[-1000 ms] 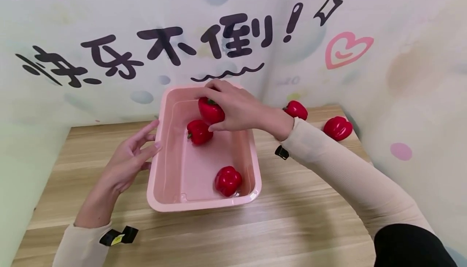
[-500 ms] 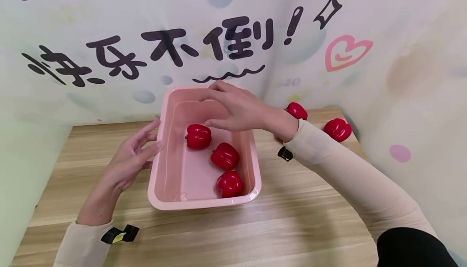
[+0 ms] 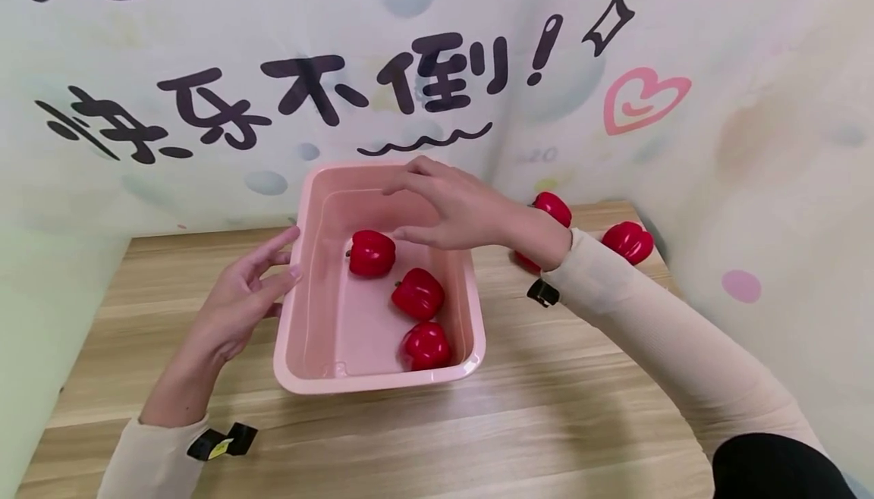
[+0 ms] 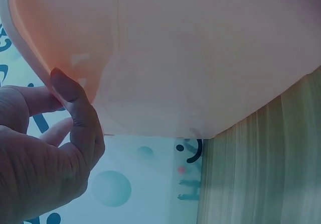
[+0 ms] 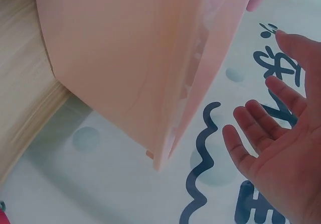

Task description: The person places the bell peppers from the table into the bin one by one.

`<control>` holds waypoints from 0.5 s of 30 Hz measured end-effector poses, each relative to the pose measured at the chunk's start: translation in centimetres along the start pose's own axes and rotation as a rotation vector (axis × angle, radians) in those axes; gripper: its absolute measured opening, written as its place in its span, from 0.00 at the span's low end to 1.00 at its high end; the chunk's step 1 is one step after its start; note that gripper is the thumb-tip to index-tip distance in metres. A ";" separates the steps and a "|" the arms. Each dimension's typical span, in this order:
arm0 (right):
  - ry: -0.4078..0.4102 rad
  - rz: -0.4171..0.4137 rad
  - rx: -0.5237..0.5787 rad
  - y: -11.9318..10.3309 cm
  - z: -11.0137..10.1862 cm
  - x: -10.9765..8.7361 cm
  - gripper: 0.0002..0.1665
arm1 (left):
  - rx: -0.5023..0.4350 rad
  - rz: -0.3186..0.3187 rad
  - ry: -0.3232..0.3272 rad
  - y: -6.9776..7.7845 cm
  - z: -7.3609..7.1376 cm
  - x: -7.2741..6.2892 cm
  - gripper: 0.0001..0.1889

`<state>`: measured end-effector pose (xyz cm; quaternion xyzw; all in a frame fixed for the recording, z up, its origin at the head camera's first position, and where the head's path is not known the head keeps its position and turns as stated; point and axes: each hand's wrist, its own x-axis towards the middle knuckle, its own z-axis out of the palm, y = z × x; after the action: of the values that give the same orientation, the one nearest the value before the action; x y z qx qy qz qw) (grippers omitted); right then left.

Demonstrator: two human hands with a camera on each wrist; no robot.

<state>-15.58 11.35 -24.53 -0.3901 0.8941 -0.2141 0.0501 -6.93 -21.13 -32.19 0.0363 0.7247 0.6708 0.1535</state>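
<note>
A pink plastic basin (image 3: 378,385) stands on the wooden table, with three red bell peppers inside. One pepper (image 3: 372,254) lies towards the back left, another (image 3: 419,294) near the middle, and the third (image 3: 426,346) at the front right. My left hand (image 3: 242,298) holds the basin's left rim, fingers bent against it; the left wrist view shows the fingers (image 4: 83,118) at the rim. Over the back right of the basin, my right hand (image 3: 457,207) hovers with spread fingers and nothing in them. The right wrist view confirms its bare palm (image 5: 286,153).
To the right of the basin, more red bell peppers lie on the table: one at the back (image 3: 553,209), one farther right (image 3: 628,243), and one partly hidden (image 3: 527,261) behind my right wrist. A printed cloth wall (image 3: 225,188) rises right behind the table.
My right hand has let go of a bell pepper, which now rests in the middle of the basin. The right hand has shifted slightly right. My left hand stays at the rim.
</note>
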 end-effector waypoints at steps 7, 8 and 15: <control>0.004 0.041 0.142 1.7 0.8 -1.1 0.32 | -0.002 -0.001 -0.002 -0.1 -0.1 -0.1 0.37; 0.015 0.041 0.160 2.1 0.8 -1.2 0.32 | -0.010 0.002 -0.002 -0.1 -0.1 -0.1 0.38; 0.085 0.109 0.280 3.7 0.5 -3.0 0.32 | -0.003 0.000 -0.011 0.0 -0.1 0.0 0.38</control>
<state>-15.86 15.52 -26.78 -0.3209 0.8767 -0.3498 0.0778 -6.94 -21.19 -32.22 0.0400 0.7228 0.6717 0.1576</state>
